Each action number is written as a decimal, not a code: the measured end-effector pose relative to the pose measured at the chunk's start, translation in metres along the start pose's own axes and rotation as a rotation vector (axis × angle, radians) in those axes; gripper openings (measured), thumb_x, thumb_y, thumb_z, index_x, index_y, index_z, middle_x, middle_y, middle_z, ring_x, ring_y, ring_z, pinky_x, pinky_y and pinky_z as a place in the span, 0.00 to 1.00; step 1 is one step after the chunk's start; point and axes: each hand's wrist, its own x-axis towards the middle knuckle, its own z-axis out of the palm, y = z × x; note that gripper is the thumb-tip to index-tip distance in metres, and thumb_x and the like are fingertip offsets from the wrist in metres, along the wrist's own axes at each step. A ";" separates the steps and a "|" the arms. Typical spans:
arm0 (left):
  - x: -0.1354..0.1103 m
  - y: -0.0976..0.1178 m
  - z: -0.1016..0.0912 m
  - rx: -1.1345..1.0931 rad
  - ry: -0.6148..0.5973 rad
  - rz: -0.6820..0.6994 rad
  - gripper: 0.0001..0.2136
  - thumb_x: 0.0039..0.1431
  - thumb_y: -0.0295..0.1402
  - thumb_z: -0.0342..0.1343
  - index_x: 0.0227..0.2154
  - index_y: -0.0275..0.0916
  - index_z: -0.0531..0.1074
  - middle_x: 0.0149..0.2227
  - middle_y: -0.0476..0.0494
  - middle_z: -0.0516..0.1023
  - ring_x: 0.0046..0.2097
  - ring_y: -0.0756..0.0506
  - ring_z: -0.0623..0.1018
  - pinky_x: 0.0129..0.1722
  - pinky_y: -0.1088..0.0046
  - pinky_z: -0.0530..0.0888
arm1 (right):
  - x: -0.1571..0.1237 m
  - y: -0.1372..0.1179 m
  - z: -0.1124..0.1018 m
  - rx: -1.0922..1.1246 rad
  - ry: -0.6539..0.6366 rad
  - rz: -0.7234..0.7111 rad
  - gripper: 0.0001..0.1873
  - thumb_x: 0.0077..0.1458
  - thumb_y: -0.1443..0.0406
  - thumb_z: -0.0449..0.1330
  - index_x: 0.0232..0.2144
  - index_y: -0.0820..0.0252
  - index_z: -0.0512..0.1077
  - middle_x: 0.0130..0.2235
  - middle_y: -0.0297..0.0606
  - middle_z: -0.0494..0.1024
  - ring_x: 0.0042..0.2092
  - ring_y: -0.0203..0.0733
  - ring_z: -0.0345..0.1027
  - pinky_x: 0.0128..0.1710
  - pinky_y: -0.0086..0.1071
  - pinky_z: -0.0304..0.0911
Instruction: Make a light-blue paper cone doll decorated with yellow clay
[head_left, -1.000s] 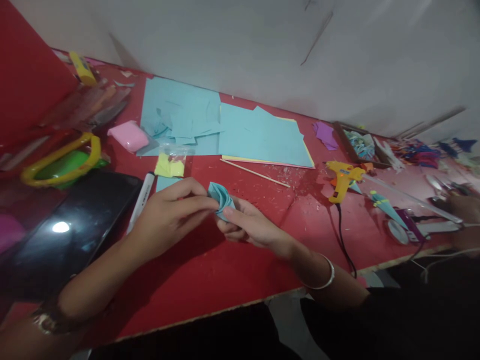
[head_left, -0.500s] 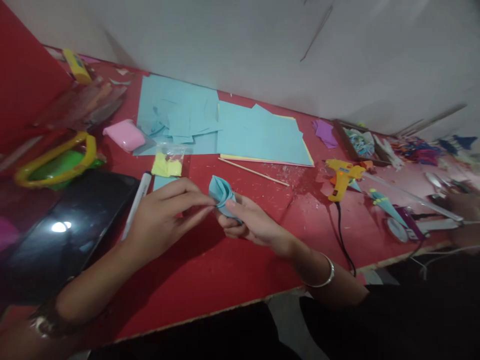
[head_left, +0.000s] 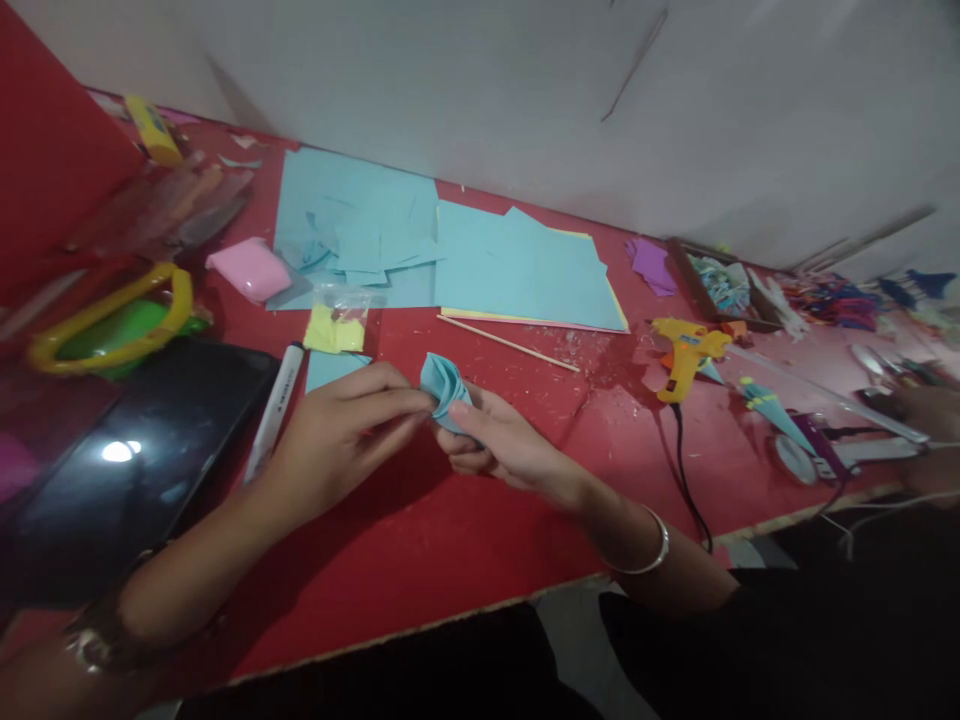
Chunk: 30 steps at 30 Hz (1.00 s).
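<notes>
A small rolled piece of light blue paper (head_left: 444, 385) is held just above the red table (head_left: 465, 540), between both my hands. My left hand (head_left: 341, 425) pinches its left edge with fingertips pressed together. My right hand (head_left: 499, 445) grips it from below and the right, thumb laid on the paper. A bangle sits on my right wrist. A small flat blue paper square (head_left: 330, 368) lies on the table just behind my left hand.
Blue paper sheets (head_left: 517, 265) and cut pieces (head_left: 352, 235) lie at the back. A thin wooden stick (head_left: 510, 345), a white marker (head_left: 274, 410), a yellow glue gun (head_left: 686, 355) with its cord, a black tablet (head_left: 135, 450) and a pink lump (head_left: 251, 270) surround my hands. Another person's hand (head_left: 930, 410) is at far right.
My hands have kept hold of the rolled blue paper and turned it slightly between the fingers. The view has shifted a little; the blue square behind my left hand shows more.
</notes>
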 end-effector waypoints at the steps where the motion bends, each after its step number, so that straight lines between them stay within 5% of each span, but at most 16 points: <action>1: -0.001 -0.001 0.000 -0.002 0.002 -0.002 0.06 0.56 0.22 0.52 0.32 0.38 0.70 0.29 0.49 0.71 0.29 0.54 0.71 0.29 0.82 0.68 | 0.000 0.000 0.000 -0.003 0.002 0.006 0.14 0.55 0.57 0.55 0.28 0.57 0.55 0.19 0.20 0.46 0.19 0.24 0.34 0.16 0.23 0.33; 9: -0.005 -0.002 0.001 0.164 0.015 0.091 0.09 0.56 0.25 0.50 0.35 0.45 0.69 0.29 0.51 0.73 0.28 0.51 0.72 0.28 0.75 0.67 | -0.001 0.001 -0.002 -0.057 0.028 0.010 0.18 0.47 0.56 0.62 0.35 0.57 0.61 0.20 0.20 0.55 0.17 0.23 0.40 0.16 0.23 0.38; 16: -0.003 0.002 -0.002 -0.049 0.051 -0.226 0.14 0.53 0.32 0.55 0.43 0.41 0.64 0.26 0.54 0.68 0.22 0.54 0.67 0.24 0.78 0.67 | -0.002 0.005 -0.008 -0.129 0.119 -0.009 0.11 0.44 0.65 0.62 0.31 0.59 0.65 0.20 0.23 0.61 0.19 0.24 0.49 0.18 0.23 0.44; 23: -0.001 0.005 0.000 -0.194 -0.035 -0.157 0.19 0.54 0.37 0.55 0.49 0.44 0.62 0.36 0.48 0.68 0.32 0.50 0.69 0.33 0.73 0.69 | -0.004 0.002 -0.005 0.047 -0.212 0.137 0.05 0.38 0.72 0.55 0.23 0.61 0.63 0.15 0.20 0.58 0.15 0.24 0.44 0.15 0.22 0.41; 26: 0.000 0.008 0.000 -0.365 -0.122 -0.157 0.13 0.55 0.39 0.54 0.43 0.44 0.68 0.41 0.45 0.67 0.41 0.46 0.70 0.39 0.72 0.70 | -0.005 0.002 -0.005 0.081 -0.357 0.209 0.04 0.39 0.71 0.53 0.24 0.61 0.62 0.15 0.20 0.57 0.14 0.24 0.43 0.13 0.22 0.40; 30: 0.002 0.010 -0.003 -0.561 -0.270 -0.178 0.07 0.57 0.38 0.50 0.34 0.43 0.71 0.39 0.45 0.69 0.41 0.45 0.72 0.40 0.70 0.71 | -0.008 -0.001 -0.003 0.123 -0.444 0.234 0.05 0.44 0.68 0.54 0.28 0.63 0.64 0.19 0.24 0.60 0.15 0.24 0.46 0.12 0.23 0.41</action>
